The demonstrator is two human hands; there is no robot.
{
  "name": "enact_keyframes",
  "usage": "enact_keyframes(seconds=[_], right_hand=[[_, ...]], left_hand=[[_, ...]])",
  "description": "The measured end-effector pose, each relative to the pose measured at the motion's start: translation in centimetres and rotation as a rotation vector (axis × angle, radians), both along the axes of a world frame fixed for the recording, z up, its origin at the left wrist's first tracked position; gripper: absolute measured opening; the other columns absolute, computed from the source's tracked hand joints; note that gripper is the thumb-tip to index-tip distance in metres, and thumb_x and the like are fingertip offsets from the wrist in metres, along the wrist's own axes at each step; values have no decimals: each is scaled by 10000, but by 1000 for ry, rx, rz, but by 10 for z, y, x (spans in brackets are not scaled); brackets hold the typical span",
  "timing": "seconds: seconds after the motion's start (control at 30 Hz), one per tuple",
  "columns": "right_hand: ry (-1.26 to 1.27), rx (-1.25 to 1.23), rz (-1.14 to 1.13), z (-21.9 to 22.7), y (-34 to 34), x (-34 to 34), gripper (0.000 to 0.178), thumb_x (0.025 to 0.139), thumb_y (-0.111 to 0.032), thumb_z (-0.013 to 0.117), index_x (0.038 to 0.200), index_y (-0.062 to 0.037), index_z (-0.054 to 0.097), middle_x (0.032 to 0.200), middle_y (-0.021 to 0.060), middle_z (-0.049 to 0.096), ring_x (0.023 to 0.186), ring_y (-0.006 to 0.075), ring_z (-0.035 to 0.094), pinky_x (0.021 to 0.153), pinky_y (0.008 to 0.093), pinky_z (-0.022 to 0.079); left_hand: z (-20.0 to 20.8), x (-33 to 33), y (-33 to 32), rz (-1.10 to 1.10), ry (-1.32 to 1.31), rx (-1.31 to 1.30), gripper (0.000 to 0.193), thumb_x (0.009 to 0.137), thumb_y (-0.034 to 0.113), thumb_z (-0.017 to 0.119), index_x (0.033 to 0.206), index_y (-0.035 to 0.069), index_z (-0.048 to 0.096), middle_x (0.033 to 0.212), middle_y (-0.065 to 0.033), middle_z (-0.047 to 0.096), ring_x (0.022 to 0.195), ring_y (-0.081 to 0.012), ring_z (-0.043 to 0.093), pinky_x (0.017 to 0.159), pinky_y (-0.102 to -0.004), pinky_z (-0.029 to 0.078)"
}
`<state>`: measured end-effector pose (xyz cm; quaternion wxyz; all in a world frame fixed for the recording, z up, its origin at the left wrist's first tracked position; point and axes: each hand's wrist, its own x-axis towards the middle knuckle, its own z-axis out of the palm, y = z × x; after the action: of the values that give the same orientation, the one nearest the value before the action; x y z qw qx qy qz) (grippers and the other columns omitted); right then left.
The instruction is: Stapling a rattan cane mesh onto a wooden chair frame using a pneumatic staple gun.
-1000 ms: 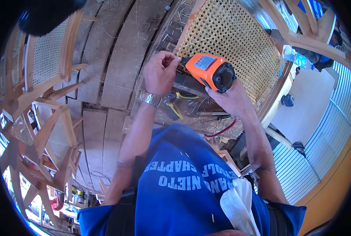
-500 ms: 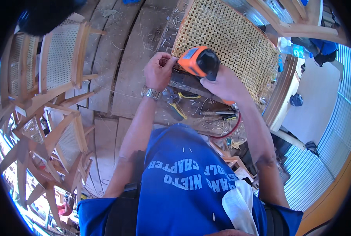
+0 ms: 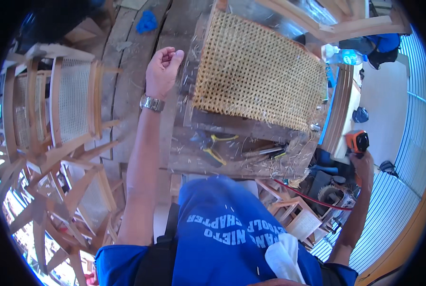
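My left hand point(image 3: 164, 72), with a metal-banded watch on its wrist, hovers left of the woven cane panel point(image 3: 260, 71). Its fingers are loosely curled in, the thumb lies along them, and nothing shows in them. Far to the right, my right hand point(image 3: 362, 164) grips an orange and black staple gun point(image 3: 357, 141), held away from the panel; motion blurs it slightly. A red hose point(image 3: 313, 198) runs on that side. The panel lies on a worn wooden bench point(image 3: 184, 148). Yellow-handled pliers point(image 3: 214, 155) rest on the bench at the panel's near side.
Thin tools point(image 3: 268, 151) and pale scraps litter the bench. Wooden chairs with cane backs point(image 3: 74, 100) crowd the left. A plastic bottle point(image 3: 344, 56) is at the panel's far right, and a blue crumpled item point(image 3: 146, 22) lies at the far left. Corrugated sheet point(image 3: 415, 109) covers the right side.
My right hand has carried the staple gun from the panel's left edge far to the right. My left hand has drawn off that edge to the left, leaving the whole panel in view.
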<state>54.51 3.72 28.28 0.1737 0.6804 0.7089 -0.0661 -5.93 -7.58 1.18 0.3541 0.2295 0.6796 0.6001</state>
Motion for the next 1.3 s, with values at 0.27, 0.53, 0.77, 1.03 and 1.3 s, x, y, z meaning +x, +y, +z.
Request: enact_keyframes(seconds=[0.27,0.53,0.77,1.03,1.3], right_hand=[[-306,572,-133,7,42,84,524,955,-324,628,1449,-222,484,1027,231,704,920,463,671,733,545,524],[463,312,-374,-44,46,21,352,892,-249,736,1169,-41,671,877,70,687,739,164,633,686,336,494],[501,141,-242,-84,42,-24,322,900,-239,729,1145,-34,687,771,23,627,641,107,563,583,301,452],[705,88,-561,-100,34,-6,349,900,-157,760,1205,-17,665,1054,37,705,930,121,629,855,315,498],[777,39,-693,-124,30,11,328,902,-166,760,1185,-26,671,1013,7,679,900,88,597,813,279,487]], left_hand=[[2,16,105,-97,147,-66,391,924,281,741,1164,-10,638,1002,-36,689,884,-82,627,799,-235,513],[5,42,134,-110,718,-224,851,781,658,742,1261,-24,573,1094,-182,679,1018,-288,668,884,-403,533],[-8,39,130,-126,887,-233,770,825,651,693,1234,5,592,1106,-197,678,1029,-358,659,867,-447,529],[29,92,149,-200,1219,-54,481,879,312,718,1280,78,592,1342,-156,532,1239,-367,496,1035,-508,399],[18,166,150,-669,1345,-72,581,872,450,694,1363,162,576,1485,-90,458,1408,-325,385,1151,-632,241]])
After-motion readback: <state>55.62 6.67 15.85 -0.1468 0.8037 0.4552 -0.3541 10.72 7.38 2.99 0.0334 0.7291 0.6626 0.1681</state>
